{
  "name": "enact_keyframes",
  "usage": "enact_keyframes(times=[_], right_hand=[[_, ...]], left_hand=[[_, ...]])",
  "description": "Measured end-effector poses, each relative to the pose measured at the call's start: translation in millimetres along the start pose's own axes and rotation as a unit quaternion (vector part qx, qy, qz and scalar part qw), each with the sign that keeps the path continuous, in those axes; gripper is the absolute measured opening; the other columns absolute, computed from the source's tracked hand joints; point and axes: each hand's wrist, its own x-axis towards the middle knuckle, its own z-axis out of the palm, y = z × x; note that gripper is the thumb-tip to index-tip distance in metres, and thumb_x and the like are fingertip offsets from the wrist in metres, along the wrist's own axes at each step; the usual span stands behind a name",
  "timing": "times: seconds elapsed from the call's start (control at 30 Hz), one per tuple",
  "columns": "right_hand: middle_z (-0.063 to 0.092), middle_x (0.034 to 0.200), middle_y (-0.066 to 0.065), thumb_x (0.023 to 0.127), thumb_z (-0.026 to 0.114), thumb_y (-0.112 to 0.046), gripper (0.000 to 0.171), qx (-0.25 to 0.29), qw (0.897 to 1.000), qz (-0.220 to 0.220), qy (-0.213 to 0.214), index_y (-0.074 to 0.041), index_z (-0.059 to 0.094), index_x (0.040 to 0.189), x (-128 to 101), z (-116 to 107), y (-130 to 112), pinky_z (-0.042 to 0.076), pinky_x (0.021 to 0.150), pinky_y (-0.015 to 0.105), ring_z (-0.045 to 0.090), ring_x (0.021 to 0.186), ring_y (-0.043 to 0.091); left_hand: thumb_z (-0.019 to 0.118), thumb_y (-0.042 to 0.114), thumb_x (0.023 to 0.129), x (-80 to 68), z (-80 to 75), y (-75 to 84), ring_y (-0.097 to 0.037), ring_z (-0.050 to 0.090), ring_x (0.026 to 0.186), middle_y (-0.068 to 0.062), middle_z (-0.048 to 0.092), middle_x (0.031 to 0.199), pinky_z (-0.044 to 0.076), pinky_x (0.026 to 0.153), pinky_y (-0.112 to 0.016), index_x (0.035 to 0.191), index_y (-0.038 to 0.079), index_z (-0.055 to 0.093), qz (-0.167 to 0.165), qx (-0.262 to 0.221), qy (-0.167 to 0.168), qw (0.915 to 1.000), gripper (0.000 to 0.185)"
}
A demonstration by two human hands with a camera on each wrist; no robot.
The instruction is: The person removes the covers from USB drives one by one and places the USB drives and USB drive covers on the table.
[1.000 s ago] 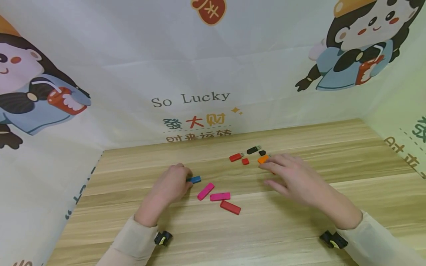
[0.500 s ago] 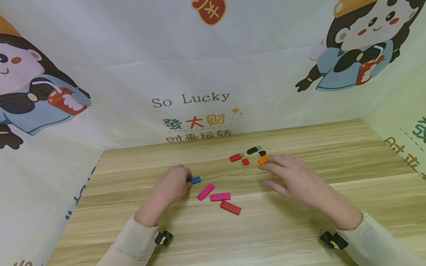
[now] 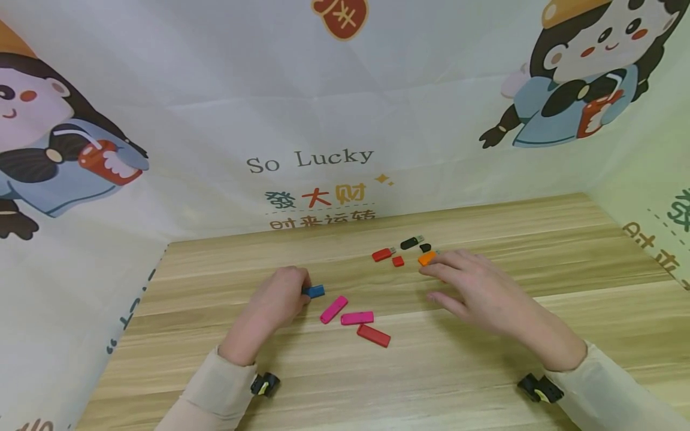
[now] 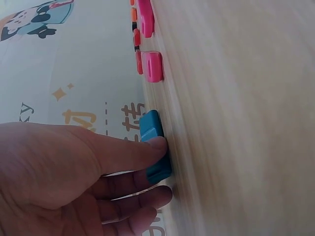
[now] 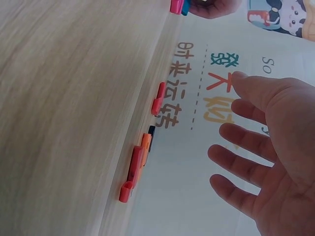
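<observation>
My left hand [image 3: 305, 291] lies on the wooden table [image 3: 485, 371] with its fingers curled. Thumb and fingers pinch a small blue stick [image 3: 315, 291]; in the left wrist view the thumb of the left hand [image 4: 158, 158] sits on the blue stick [image 4: 151, 126]. My right hand [image 3: 438, 281] hovers with its fingers spread, and they stay straight in the right wrist view [image 5: 231, 132]. Its fingertips are just beside an orange stick [image 3: 426, 258], and the hand holds nothing.
Two pink sticks [image 3: 333, 309] [image 3: 357, 318] and a red stick [image 3: 373, 336] lie between my hands. Farther back are a red stick [image 3: 383, 255], a red cap [image 3: 398, 261], a black stick [image 3: 411, 242] and a black cap [image 3: 425, 247]. Printed cloth walls [image 3: 323, 120] close in three sides.
</observation>
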Motion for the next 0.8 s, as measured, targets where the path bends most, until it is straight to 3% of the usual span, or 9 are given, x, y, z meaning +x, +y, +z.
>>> enact_keyframes(times=[0.43,0.8], right_hand=[[0.070,0.128,0.008,0.095,0.083,-0.024,0.039,-0.002,1.000,0.001,-0.005,-0.009,0.073,0.130,3,0,-1,0.049,0.106,0.059,0.065,0.122,0.034],[0.069,0.131,0.010,0.098,0.079,-0.025,0.039,-0.001,1.000,-0.001,-0.013,-0.008,0.071,0.132,11,0,-2,0.049,0.108,0.057,0.064,0.123,0.033]], left_hand=[[0.079,0.005,0.095,-1.5,-2.4,0.7,-0.018,0.060,0.080,-0.005,0.069,0.092,0.057,0.075,-0.038,0.093,0.005,0.074,0.000,-0.001,-0.006,1.0000,0.005],[0.078,0.004,0.096,-2.5,-7.3,4.0,-0.019,0.058,0.080,-0.005,0.061,0.088,0.057,0.076,-0.038,0.098,0.002,0.074,0.015,-0.013,0.038,0.9991,0.005]])
